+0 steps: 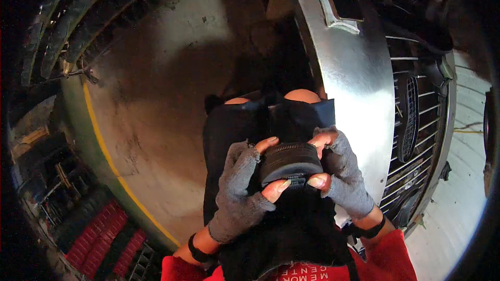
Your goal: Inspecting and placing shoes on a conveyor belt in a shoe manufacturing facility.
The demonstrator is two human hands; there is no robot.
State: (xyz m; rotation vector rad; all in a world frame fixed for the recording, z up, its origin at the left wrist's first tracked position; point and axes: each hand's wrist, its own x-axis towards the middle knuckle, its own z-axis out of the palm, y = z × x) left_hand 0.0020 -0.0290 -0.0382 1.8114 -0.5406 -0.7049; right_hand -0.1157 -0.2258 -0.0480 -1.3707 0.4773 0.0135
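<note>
In front of my lap, both hands grip a black rubber shoe sole [291, 164] that looks bent into a curve, its ridged edges showing at the top and bottom. My left hand [242, 179], in a grey fingerless glove, is closed on its left end, thumb at the lower edge and a finger at the upper one. On the opposite end, my right hand [341, 174], gloved alike, pinches it the same way. The underside of the sole is hidden. Beneath lies a black apron [234, 125] over my legs.
To my right runs a shiny metal table [359, 88]. Beyond it a wire rack [411, 171] carries black soles [410, 119]. Dark curved racking [78, 21] stands far left, with red and black stacked pieces [99, 239] at lower left. A yellow line [104, 151] crosses the floor.
</note>
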